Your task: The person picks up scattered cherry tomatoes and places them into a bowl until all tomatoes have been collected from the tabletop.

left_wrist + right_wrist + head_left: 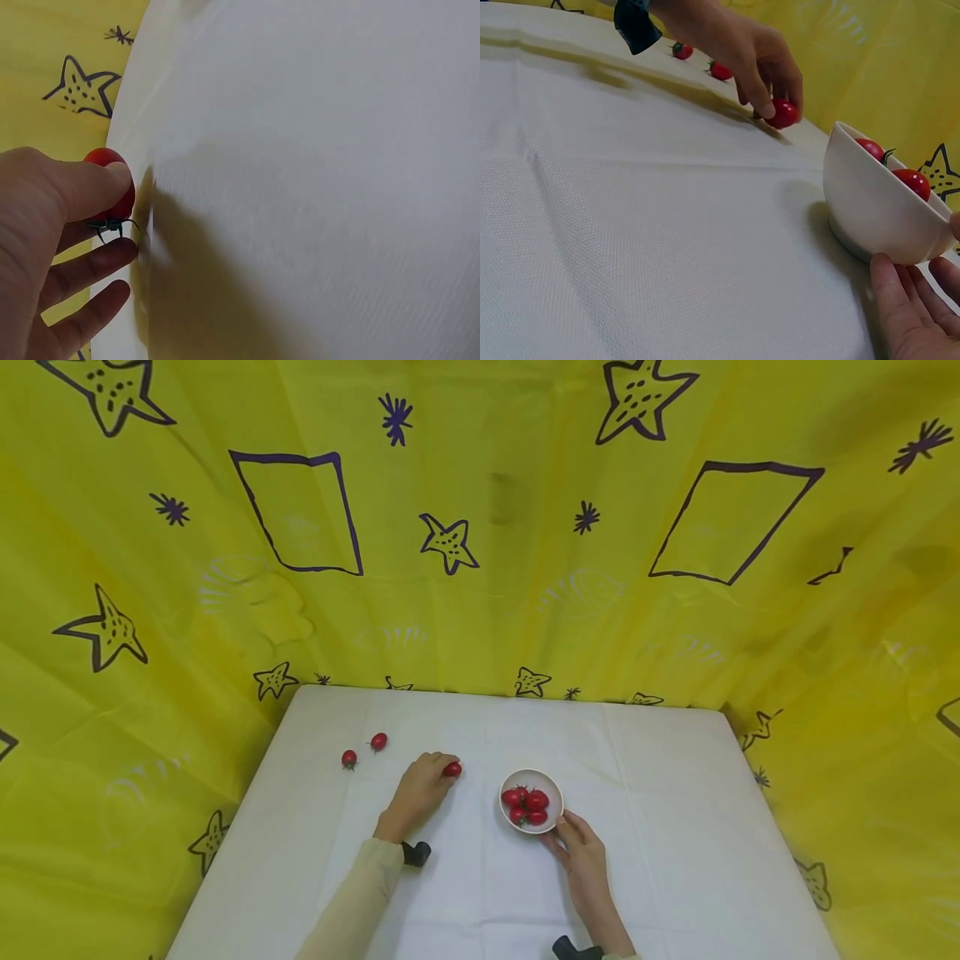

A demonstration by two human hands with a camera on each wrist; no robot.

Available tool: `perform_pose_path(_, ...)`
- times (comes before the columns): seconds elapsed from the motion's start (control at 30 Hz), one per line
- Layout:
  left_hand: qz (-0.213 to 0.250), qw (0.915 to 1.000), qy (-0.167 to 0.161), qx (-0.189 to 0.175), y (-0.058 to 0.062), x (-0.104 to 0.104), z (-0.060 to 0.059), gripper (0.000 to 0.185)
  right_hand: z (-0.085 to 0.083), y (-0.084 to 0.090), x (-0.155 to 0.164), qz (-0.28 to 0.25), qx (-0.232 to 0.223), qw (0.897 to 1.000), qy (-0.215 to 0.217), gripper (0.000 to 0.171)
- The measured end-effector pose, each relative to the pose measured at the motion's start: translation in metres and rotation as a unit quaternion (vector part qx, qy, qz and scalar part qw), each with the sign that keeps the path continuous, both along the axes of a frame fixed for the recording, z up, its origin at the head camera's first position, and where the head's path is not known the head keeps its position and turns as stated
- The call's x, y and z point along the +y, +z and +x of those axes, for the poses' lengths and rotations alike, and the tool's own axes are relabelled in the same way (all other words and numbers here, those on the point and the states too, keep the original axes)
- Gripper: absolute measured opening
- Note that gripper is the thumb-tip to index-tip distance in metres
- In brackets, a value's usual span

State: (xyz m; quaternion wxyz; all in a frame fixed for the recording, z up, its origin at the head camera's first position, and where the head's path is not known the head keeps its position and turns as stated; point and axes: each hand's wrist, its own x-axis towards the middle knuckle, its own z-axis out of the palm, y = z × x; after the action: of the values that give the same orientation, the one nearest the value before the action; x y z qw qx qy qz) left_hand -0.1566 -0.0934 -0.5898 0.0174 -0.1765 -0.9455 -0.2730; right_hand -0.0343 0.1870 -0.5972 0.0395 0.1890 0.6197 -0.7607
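My left hand point(422, 787) pinches a small red cherry tomato point(452, 770) between thumb and fingers, close over the table left of the bowl. The left wrist view shows that tomato point(112, 208) with its green stem end toward the lower fingers, which spread apart. A white bowl point(877, 196) holds several cherry tomatoes point(536, 800) with green stems. At its near right side my right hand point(587, 864) grips the bowl, one finger at the rim and the thumb low against the outside. In the right wrist view the bowl looks tilted.
Two more cherry tomatoes, one nearer point(349, 759) and one farther back point(378, 742), lie on the left of the white-covered table point(675, 827). A yellow curtain point(495, 627) with drawn stars surrounds its back and sides. Each wrist wears a dark band.
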Motion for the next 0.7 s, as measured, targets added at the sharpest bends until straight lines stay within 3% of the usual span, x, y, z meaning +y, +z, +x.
perform_pose_path(0.43, -0.046, 0.9958, -0.066, 0.045, 0.011, 0.022, 0.012, 0.029, -0.001, -0.001, -0.001, 0.003, 0.005, 1.0, -0.007, 0.054)
perform_pose_path(0.7, -0.015, 0.9955, -0.087, 0.035, 0.014, 0.027, 0.019, 0.029, -0.003, -0.003, -0.001, 0.003, 0.001, 1.0, -0.018, 0.054)
